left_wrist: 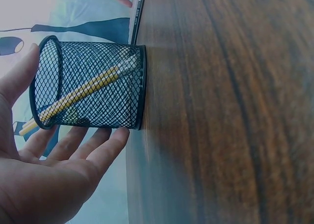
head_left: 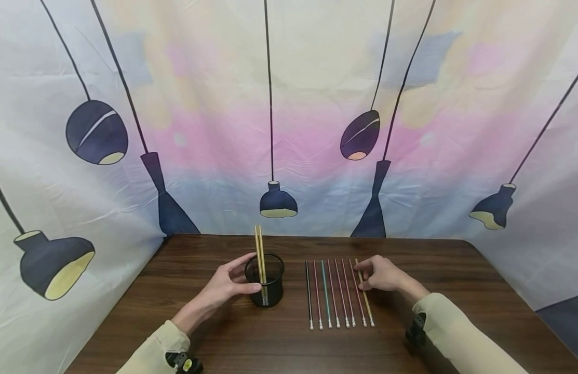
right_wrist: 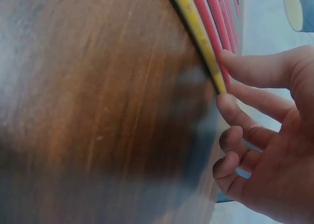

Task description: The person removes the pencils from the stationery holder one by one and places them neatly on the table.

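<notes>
My left hand (head_left: 222,290) holds a black mesh pencil cup (head_left: 274,292) from its left side, thumb near the rim and fingers along the far wall. Two or so yellow pencils (head_left: 260,246) lean inside the cup, eraser ends down, seen through the mesh in the left wrist view. At the right end of a row of pencils, my right hand (head_left: 383,274) pinches the upper part of a yellow pencil (right_wrist: 198,35), which lies on the table. Beside it lie several red or pink pencils (head_left: 341,293), a teal pencil (head_left: 326,291) and a black pencil (head_left: 309,293).
The dark wooden table (head_left: 251,343) carries the cup and the pencils, whose eraser ends point toward me. Behind the table's far edge hangs a pastel cloth (head_left: 214,156) printed with lamps.
</notes>
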`<state>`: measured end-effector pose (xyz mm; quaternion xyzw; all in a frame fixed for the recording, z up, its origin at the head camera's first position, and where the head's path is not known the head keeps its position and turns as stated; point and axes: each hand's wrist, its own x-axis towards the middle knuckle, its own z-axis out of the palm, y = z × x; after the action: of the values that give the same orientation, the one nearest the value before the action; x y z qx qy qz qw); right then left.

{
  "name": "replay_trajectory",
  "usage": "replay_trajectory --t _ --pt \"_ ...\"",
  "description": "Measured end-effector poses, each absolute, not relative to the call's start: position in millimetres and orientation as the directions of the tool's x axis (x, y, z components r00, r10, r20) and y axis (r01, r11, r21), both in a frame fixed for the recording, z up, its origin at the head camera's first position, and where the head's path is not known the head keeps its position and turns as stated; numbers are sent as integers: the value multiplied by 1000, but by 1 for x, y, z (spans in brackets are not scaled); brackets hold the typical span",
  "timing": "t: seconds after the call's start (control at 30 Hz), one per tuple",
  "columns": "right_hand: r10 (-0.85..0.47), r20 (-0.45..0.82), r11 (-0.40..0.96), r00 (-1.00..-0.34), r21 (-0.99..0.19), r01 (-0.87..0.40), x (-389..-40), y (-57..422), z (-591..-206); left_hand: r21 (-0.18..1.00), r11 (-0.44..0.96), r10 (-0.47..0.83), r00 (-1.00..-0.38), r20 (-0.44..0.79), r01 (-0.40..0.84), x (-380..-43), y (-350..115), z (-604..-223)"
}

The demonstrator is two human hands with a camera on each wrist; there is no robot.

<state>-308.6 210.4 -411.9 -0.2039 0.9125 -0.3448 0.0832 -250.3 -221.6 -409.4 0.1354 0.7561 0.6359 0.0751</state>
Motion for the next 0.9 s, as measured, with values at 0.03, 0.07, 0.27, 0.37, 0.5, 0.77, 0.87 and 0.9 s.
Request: replay_trajectory --t 0.03,0.07,0.27,0.37,0.5,0.77,0.87,0.9 --pt "-431 -10 680 -902 -661 -317 -308 210 -411 982 152 301 -952 58 108 -250 -221 -409" --pt "-433 -5 677 -901 -661 -322 -308 210 -409 983 151 302 -952 57 107 -250 -221 -409" --pt "-458 33 663 -888 -653 -366 -306 202 -395 983 155 303 -952 51 102 -251 -222 -410" --pt "-475 49 660 -878 -640 -393 -306 193 -387 983 157 295 -955 45 95 -252 -222 -411" --pt "-490 85 644 -867 -635 -426 -305 176 -378 982 167 277 -960 37 86 -252 -221 -411" --pt "-529 201 580 -825 -623 -524 -300 132 -370 982 174 274 -961 30 80 -251 -222 -410" --pt "-531 223 554 -817 -639 -534 -297 115 -369 983 168 272 -962 24 72 -252 -222 -411" --pt "-529 227 547 -818 -645 -533 -297 110 -368 983 168 273 -962 23 71 -252 -222 -411"
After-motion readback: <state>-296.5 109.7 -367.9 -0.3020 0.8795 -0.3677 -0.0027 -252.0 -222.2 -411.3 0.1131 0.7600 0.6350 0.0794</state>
